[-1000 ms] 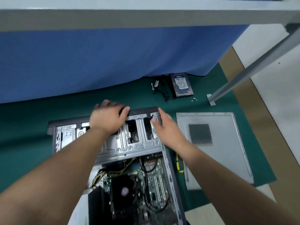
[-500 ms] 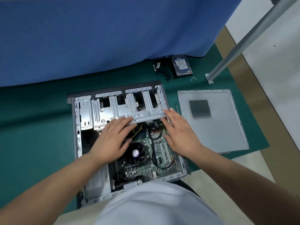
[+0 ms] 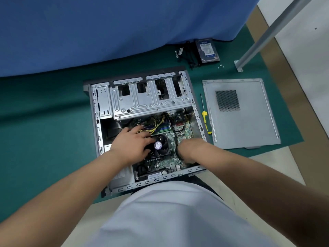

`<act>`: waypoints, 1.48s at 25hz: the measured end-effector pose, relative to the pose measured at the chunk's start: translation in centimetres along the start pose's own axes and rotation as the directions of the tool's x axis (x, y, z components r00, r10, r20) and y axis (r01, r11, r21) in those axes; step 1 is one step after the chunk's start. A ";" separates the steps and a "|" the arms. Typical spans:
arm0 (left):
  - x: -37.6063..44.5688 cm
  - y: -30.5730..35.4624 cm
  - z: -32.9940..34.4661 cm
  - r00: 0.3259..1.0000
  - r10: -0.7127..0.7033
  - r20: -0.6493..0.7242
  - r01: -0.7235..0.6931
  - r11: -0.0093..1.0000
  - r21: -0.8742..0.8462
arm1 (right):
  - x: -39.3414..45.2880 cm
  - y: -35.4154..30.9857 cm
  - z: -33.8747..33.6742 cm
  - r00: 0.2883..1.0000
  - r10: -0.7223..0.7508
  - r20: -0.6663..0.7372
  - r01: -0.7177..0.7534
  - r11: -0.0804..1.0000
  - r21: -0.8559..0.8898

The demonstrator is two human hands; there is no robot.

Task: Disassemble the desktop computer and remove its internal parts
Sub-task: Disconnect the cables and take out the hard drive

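Observation:
The open desktop case (image 3: 96, 122) lies flat on the green mat (image 3: 44, 131), its silver drive cage (image 3: 151, 102) at the far end. Below the cage the motherboard (image 3: 183, 129) shows, with the black CPU fan (image 3: 160, 145) in its middle and yellow cables (image 3: 156, 126) above the fan. My left hand (image 3: 131, 145) rests on the fan's left edge, fingers stretched towards the yellow cables. My right hand (image 3: 188, 148) reaches down inside the case at its near right, beside a black cable (image 3: 176, 138). Its fingers are hidden under the hand.
The removed side panel (image 3: 249, 125) lies right of the case, a yellow-handled screwdriver (image 3: 204, 116) between them. A hard drive (image 3: 207, 49), loose black cables (image 3: 189, 56) and small screws (image 3: 220, 66) sit at the back by the blue cloth (image 3: 106, 32). A metal leg (image 3: 258, 43) slants at right.
Both hands left the drive cage and came back towards me into the case. The left now lies by the fan, the right has dipped to the near right corner.

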State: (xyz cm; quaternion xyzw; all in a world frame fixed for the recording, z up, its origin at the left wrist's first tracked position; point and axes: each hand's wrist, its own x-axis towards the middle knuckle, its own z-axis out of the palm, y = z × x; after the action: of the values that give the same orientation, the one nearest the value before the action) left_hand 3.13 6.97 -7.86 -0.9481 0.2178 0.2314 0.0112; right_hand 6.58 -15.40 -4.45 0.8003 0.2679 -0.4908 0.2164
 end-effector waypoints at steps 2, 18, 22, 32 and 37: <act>0.2 0.2 0.0 1.000 -0.004 0.021 0.003 1.000 0.019 | -0.1 0.2 0.8 0.999 -0.019 -0.037 0.020 1.000 0.012; 0.0 -0.1 0.1 0.998 0.007 -0.068 -0.010 0.999 -0.044 | 0.8 -1.1 3.2 0.992 -0.110 -0.057 0.115 0.648 0.753; -0.1 -0.1 0.2 0.996 0.019 -0.087 -0.025 0.998 -0.064 | -0.5 -0.6 2.4 0.988 -0.060 -0.143 0.148 0.640 0.754; 0.0 -0.2 0.1 0.982 -0.122 -0.147 0.087 0.971 -0.221 | 0.1 12.1 0.5 0.606 0.695 -0.386 0.205 0.333 0.920; -0.1 0.1 0.2 0.965 -0.180 -0.189 0.141 0.969 -0.202 | 6.2 13.2 4.2 0.790 0.609 -0.075 -0.215 0.389 0.896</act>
State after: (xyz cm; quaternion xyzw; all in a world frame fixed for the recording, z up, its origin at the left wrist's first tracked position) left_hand 2.90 6.92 -7.94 -0.9784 0.1171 0.1497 -0.0818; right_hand 14.54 -26.74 -10.71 0.9202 -0.1844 -0.3130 -0.1461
